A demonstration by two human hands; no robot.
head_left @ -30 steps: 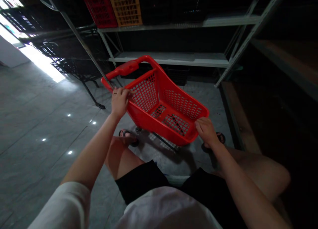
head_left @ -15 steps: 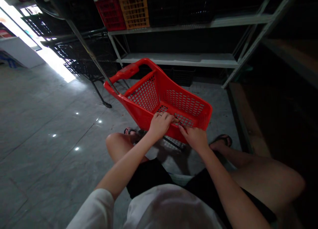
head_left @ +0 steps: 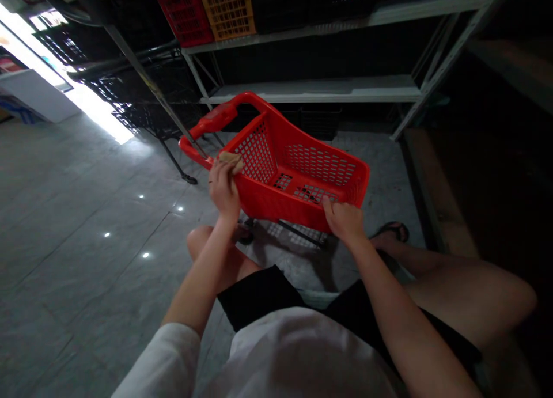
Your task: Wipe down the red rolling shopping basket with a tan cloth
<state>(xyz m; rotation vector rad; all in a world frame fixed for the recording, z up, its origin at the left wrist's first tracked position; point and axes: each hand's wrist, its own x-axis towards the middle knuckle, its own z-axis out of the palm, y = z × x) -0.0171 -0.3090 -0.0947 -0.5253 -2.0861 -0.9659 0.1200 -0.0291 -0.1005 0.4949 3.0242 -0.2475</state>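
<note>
A red plastic shopping cart (head_left: 302, 165) with a perforated basket and a red handle stands on the floor in front of me, tilted across the view. My left hand (head_left: 223, 185) presses a small beige cloth (head_left: 231, 159) against the cart's near left rim, fingers closed on it. My right hand (head_left: 343, 219) grips the basket's near right rim, fingers curled over the edge. I am seated, with my knees and sandalled feet below the cart.
Metal shelving (head_left: 328, 90) runs behind the cart, with a red crate (head_left: 184, 15) and an orange crate (head_left: 227, 9) on an upper shelf. Dark wire racks (head_left: 129, 98) stand to the left. The grey tiled floor (head_left: 78, 213) stretches left toward bright daylight.
My left hand has moved from the basket's middle rim up to the left rim near the handle, now with a cloth. My right hand has shifted slightly right along the rim.
</note>
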